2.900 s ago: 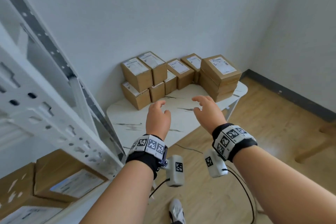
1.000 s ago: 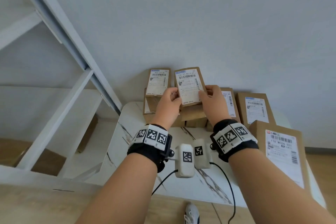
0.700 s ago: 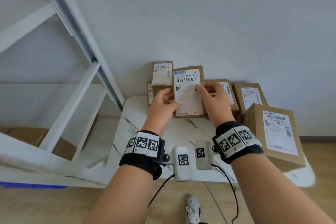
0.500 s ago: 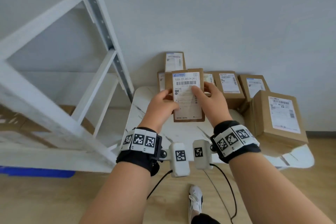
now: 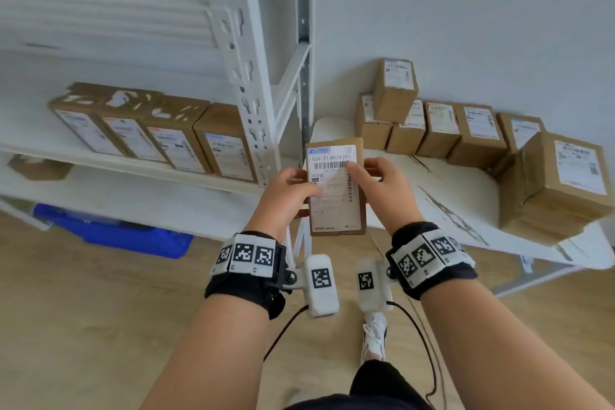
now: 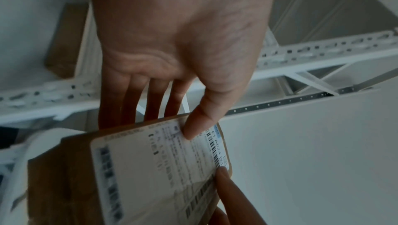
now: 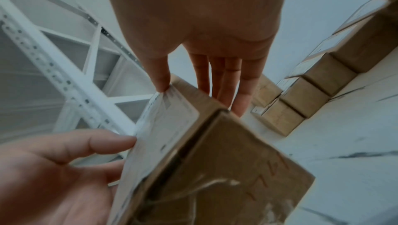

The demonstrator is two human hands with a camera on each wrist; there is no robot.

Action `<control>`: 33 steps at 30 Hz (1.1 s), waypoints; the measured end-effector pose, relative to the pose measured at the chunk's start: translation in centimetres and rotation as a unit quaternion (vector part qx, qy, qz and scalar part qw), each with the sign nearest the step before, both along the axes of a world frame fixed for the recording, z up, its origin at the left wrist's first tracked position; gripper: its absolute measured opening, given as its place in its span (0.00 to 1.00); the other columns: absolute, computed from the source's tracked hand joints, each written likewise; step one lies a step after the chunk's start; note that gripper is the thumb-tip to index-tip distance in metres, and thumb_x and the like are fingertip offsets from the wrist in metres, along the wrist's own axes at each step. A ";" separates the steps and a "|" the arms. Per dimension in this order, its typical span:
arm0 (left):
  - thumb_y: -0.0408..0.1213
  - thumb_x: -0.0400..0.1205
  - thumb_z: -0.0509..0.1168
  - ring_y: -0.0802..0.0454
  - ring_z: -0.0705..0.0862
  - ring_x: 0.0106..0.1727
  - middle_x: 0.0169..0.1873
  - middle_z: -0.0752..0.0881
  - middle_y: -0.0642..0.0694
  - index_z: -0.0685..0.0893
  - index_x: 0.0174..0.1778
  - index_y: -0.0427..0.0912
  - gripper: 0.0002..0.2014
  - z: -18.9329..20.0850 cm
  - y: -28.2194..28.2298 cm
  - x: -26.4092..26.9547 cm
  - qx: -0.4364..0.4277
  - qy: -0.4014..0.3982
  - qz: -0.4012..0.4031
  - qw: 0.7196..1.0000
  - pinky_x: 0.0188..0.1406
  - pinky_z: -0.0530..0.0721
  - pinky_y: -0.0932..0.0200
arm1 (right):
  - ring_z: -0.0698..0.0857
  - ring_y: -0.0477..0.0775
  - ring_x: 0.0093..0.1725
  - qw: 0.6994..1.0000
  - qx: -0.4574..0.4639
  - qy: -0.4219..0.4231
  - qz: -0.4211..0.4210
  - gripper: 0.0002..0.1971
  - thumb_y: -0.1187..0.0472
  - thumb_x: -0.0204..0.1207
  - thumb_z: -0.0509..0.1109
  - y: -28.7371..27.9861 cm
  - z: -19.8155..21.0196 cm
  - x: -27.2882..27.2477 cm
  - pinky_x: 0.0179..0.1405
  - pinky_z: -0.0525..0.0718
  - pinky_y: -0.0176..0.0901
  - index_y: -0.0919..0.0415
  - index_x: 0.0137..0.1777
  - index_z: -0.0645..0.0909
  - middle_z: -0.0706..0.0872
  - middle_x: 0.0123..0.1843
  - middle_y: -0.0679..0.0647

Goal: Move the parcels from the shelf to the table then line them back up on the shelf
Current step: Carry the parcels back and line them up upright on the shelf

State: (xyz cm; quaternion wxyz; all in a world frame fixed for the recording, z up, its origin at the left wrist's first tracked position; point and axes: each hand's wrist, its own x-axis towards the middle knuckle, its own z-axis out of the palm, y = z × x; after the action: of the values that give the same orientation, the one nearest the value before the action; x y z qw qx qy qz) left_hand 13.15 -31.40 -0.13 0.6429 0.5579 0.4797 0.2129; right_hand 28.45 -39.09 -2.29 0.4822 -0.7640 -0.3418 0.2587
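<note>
Holding one parcel (image 5: pixel 336 188) between both hands in mid-air, we have our left hand (image 5: pixel 284 191) on its left edge and our right hand (image 5: pixel 382 186) on its right, thumbs pressed on the label, fingers behind. It hangs between the shelf (image 5: pixel 139 166), where four parcels (image 5: pixel 156 133) stand in line, and the table (image 5: pixel 466 206) bearing the other parcels (image 5: pixel 466 130).

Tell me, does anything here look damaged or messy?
Yes, slightly. The parcels lined up on the shelf have torn white patches on their top faces, as if tape was ripped off. On the table, one small parcel sits stacked on the row, breaking the line. The parcel held in both hands looks intact.
</note>
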 end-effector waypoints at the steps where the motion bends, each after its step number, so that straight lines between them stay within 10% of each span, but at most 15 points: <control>1: 0.29 0.76 0.69 0.47 0.90 0.51 0.51 0.90 0.43 0.81 0.58 0.41 0.15 0.1 0.0 -1.5 -0.004 0.002 0.009 1.000 0.51 0.90 0.48 | 0.88 0.46 0.51 1.000 -0.004 -0.003 0.008 0.29 0.31 0.71 0.66 0.3 0.0 -1.2 0.52 0.89 0.52 0.51 0.63 0.80 0.88 0.53 0.43; 8: 0.33 0.78 0.69 0.44 0.89 0.52 0.51 0.90 0.42 0.81 0.60 0.42 0.14 0.6 0.8 -10.8 -0.022 0.005 0.094 0.995 0.52 0.89 0.46 | 0.88 0.47 0.46 0.995 -0.025 -0.036 0.088 0.23 0.30 0.72 0.65 4.2 0.7 -9.0 0.49 0.89 0.52 0.49 0.50 0.82 0.88 0.45 0.44; 17: 0.30 0.80 0.66 0.52 0.88 0.46 0.49 0.89 0.45 0.80 0.63 0.44 0.15 1.7 2.2 -21.3 -0.012 -0.014 0.222 0.975 0.37 0.86 0.58 | 0.86 0.46 0.51 0.978 -0.002 -0.015 0.208 0.23 0.34 0.75 0.65 9.4 1.5 -19.1 0.53 0.88 0.52 0.51 0.57 0.82 0.87 0.50 0.44; 23: 0.28 0.79 0.67 0.50 0.89 0.48 0.49 0.89 0.47 0.81 0.65 0.44 0.18 1.5 5.3 -26.9 0.015 -0.017 0.316 0.949 0.41 0.87 0.58 | 0.86 0.41 0.51 0.953 0.010 0.009 0.304 0.26 0.37 0.77 0.66 15.0 1.9 -25.2 0.47 0.88 0.41 0.50 0.69 0.76 0.87 0.58 0.44; 33: 0.25 0.77 0.66 0.50 0.89 0.51 0.51 0.90 0.46 0.82 0.61 0.45 0.18 2.3 17.0 -34.1 0.068 0.006 0.405 0.912 0.46 0.87 0.55 | 0.85 0.43 0.55 0.915 0.033 0.017 0.403 0.26 0.36 0.77 0.65 29.0 2.7 -33.4 0.56 0.88 0.50 0.50 0.69 0.76 0.85 0.59 0.42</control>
State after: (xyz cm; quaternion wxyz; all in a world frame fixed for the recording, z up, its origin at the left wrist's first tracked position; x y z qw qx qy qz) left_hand -20.98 -14.38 2.15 0.4595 0.3596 0.6525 0.4835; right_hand -4.97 -10.06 0.45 0.3679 -0.5407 -0.6203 0.4329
